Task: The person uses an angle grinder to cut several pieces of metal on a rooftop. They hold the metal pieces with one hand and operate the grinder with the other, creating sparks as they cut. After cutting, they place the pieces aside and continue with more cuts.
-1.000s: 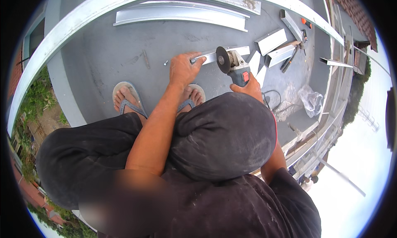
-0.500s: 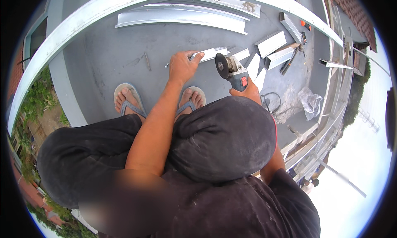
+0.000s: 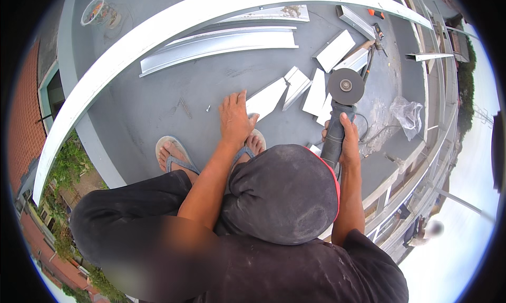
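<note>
My left hand grips the near left end of a short, silvery-white metal channel piece, its thumb on the near side and its fingers along the far edge. The piece lies at an angle on the grey floor with its broad face up. In my right hand is a dark angle grinder, wrapped by the handle and held away from the piece. The grinder's round dark disc faces up. Whether the disc spins I cannot tell. A second cut channel piece touches or nearly touches the far end of the held one.
More channel offcuts lie ahead to the right, beside a hammer. Long metal channels stretch across the floor. A long white bar arches over the front. A clear plastic bag and a cord lie right; a tub stands far left.
The grinder has swung right, away from the metal piece, and its disc has turned face up. My left hand has moved slightly nearer, and the held piece now shows its broad face.
</note>
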### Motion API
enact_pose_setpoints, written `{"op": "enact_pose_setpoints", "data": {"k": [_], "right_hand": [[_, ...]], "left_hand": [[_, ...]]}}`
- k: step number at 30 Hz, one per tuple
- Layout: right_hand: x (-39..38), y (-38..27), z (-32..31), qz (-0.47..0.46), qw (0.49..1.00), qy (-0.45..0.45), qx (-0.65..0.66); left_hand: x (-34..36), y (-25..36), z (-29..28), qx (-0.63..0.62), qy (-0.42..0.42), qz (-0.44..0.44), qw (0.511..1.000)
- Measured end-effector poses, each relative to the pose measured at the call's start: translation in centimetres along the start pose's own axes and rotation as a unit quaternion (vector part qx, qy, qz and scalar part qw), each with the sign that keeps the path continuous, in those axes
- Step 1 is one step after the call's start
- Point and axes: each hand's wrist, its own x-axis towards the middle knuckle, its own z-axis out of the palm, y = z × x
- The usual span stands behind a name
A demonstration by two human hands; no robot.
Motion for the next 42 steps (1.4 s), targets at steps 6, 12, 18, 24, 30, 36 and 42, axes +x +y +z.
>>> {"op": "enact_pose_setpoints", "data": {"k": [6,12,18,24,30,36,42], "right_hand": [[-2.5,1.9,-3.1,0.008,0.988,-0.010,0.155],[-3.8,3.9,-3.9,-0.035,0.984,-0.007,0.175],[-4.4,5.0,-4.7,-0.043,0.977,-0.025,0.210],[-5.0,6.0,-3.5,-0.069,0.972,-0.097,0.204],[-5.2,5.1,-2.9,0.000,0.962,-0.147,0.232],[-3.1,8.4,-2.0,0.097,0.992,-0.072,0.045],[-1.5,10.9,1.6,0.146,0.973,-0.157,0.086]], "left_hand": [[1.1,2.1,-1.3,0.065,-0.025,0.036,0.997],[0.1,-1.0,0.7,0.083,0.052,0.019,0.995],[1.3,-0.8,-2.3,0.117,0.069,0.008,0.991],[1.9,-1.5,-1.8,0.054,0.044,-0.018,0.997],[5.1,-2.8,-6.5,-0.490,-0.219,-0.246,0.808],[3.6,-3.1,-7.0,-0.661,-0.194,-0.278,0.669],[3.1,-5.9,-7.8,-0.683,-0.121,-0.272,0.667]]}}
